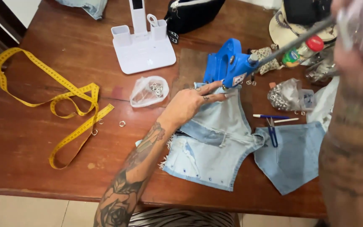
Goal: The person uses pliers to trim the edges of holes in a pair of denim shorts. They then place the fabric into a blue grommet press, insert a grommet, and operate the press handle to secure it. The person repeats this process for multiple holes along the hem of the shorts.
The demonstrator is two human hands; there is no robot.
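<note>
In the head view, the left hand [188,102] lies flat with fingers spread, pinning the pale denim piece [215,141] under the blue hand press [228,65] near the tabletop's [30,138] far edge. The right hand [355,31], blurred at the far right corner, seems closed around the press lever [299,40]. Fingertips so near the die risk a pinch, and the denim could shift.

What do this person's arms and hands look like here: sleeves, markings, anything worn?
Both forearms are bare, with no sleeves, and heavily tattooed. The left arm carries dark floral tattoo work, with small marks on the left hand. The right arm shows banded tattoos, blurred close up. No gloves or watch are visible.
</note>
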